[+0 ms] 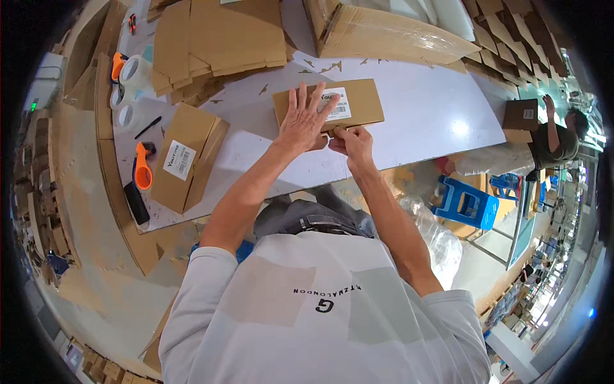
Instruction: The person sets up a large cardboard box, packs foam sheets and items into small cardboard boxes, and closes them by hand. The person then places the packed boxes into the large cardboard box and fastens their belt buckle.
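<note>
A brown cardboard box (pixel 366 102) with a white printed label (pixel 339 109) lies on the white table in front of me. My left hand (pixel 302 120) rests on top of it, fingers spread and partly over the label. At the box's near edge my right hand (pixel 355 143) is closed, thumb and fingers pinching the cardboard edge or flap there. The exact part between those fingertips is partly hidden. To the left sits a second labelled cardboard box (pixel 198 137), touched by neither hand.
Flattened cardboard (pixel 236 38) is stacked at the far left. Tape rolls (pixel 134 70), an orange tape dispenser (pixel 142 168) and a black pen (pixel 148 127) lie along the left side. A large open carton (pixel 390 35) stands at the back. Blue stools (pixel 465 203) and another person (pixel 556 137) are to the right.
</note>
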### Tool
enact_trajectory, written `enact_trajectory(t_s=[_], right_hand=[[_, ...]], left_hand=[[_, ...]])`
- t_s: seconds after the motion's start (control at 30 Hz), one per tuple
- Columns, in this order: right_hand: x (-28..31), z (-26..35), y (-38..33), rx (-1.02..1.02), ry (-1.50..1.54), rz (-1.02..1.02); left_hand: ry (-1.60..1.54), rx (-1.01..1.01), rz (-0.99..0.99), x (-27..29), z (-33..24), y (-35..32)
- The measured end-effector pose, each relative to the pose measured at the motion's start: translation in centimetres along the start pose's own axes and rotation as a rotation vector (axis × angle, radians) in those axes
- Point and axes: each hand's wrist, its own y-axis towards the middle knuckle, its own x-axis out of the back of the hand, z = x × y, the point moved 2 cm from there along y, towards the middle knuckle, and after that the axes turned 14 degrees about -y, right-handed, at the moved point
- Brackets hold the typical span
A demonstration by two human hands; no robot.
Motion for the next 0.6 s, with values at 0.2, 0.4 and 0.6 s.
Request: enact_trajectory(t_s=[0.2, 0.4, 0.6], right_hand=[[0.7, 2.2, -2.5, 0.152, -0.244, 0.163], [8.5, 6.0, 1.4, 0.656, -0.712, -0.293], [6.8, 5.3, 7.1, 0.642, -0.782, -0.169]], left_hand=[[0.079, -0.052, 0.015, -0.2, 0.9, -0.8], [-0.041, -0.002, -0.025, 0.1, -0.3, 0.8], [0.029, -0.005, 0.009, -0.2, 1.1, 1.8]])
